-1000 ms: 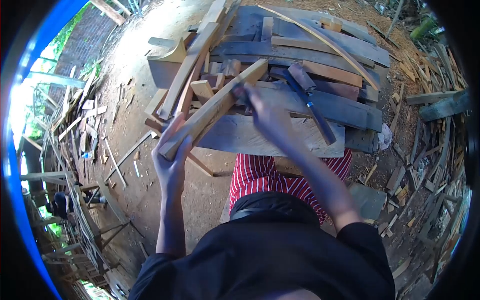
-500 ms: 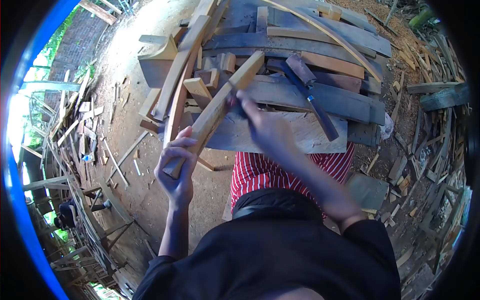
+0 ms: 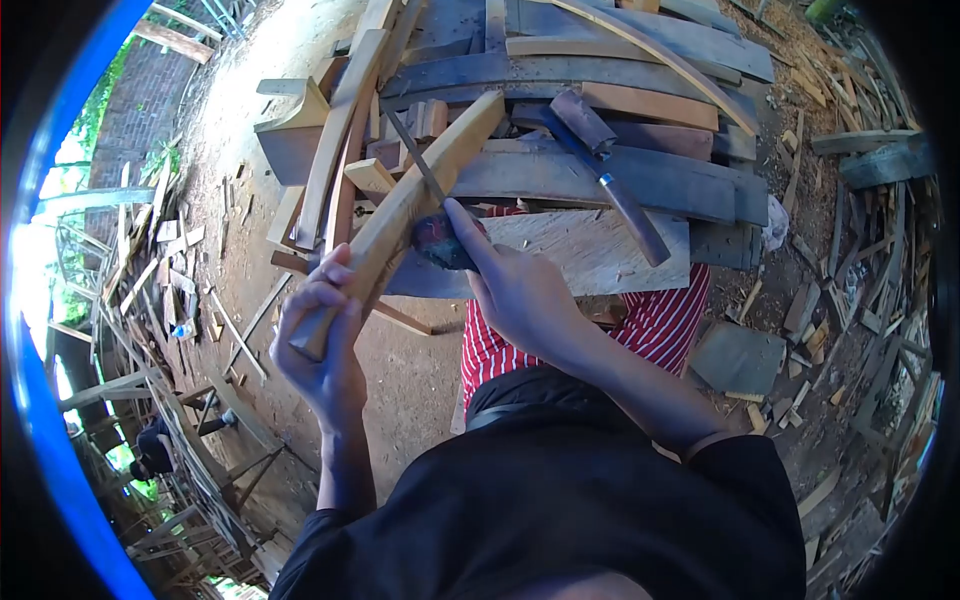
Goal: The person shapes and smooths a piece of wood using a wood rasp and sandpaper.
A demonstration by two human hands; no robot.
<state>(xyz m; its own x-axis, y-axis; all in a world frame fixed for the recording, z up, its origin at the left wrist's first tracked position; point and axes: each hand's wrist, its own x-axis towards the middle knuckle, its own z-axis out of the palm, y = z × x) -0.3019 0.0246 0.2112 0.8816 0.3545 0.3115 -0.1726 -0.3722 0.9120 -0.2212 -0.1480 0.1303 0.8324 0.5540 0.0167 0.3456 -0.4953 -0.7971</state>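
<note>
My left hand (image 3: 325,345) wraps round the near end of a long wooden piece (image 3: 385,235), which slants up and away over the work surface. In my right hand (image 3: 525,295) is a tool with a narrow dark blade (image 3: 412,155) and a rounded, dark reddish handle (image 3: 440,243). Its blade lies across the upper part of the wooden piece, and my index finger stretches along toward it. Below and beyond, a pale board (image 3: 590,245) rests in front of my lap. A chisel-like tool with a dark handle (image 3: 637,222) and shiny collar lies right of my hands, beside a brown block (image 3: 583,122).
Stacked planks (image 3: 640,185) spread ahead and to the right. Long timbers (image 3: 345,130) lean at the left near an angled board (image 3: 290,135). Offcuts and sticks (image 3: 170,270) litter the ground at the left, with a scrap heap (image 3: 880,290) at the right. Another person (image 3: 155,445) is at far left.
My right hand has come nearer and slightly right, and the tool's blade now shows across the wood. My left hand and the wooden piece have shifted left in view.
</note>
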